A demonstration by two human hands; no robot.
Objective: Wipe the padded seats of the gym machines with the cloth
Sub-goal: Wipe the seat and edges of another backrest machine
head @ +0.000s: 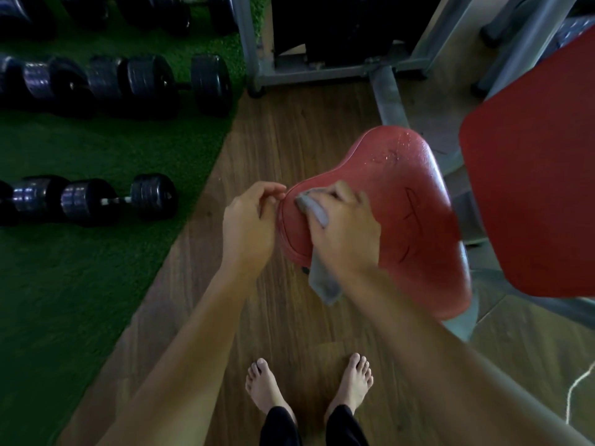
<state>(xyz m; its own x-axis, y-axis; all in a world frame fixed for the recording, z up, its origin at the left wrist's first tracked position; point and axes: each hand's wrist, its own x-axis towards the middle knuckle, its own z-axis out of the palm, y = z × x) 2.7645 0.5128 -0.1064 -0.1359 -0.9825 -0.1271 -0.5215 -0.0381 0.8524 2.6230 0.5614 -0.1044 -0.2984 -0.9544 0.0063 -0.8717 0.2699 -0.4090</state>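
A: The right hand (341, 230) is bunching the cloth (314, 210), fingers curling round it and pressing it down on the seat (402, 201), right at the seat's nine o'clock edge.

B: And one grey end of that cloth is hanging off the rim toward six o'clock, just below the wrist.

A: The left hand (248, 220) is sitting just beside it at nine o'clock, fingers curled, tips touching the seat's rim. Is it pinching the rim or only touching? I cannot tell.

B: The seat is red, sitting mid-view, and wet droplets are glinting on it up at twelve o'clock, apart from the cloth.

A: At three o'clock a second red pad (541, 172) is covering the seat's far side from view.

B: A grey frame (322, 70) is standing at twelve o'clock on the wood floor (289, 333).

A: Dumbbells (96, 201) are lying in rows from nine to eleven o'clock on green turf (80, 284).

B: Bare feet (267, 387) are standing at six o'clock, and a white cord (576, 391) is trailing at four o'clock.
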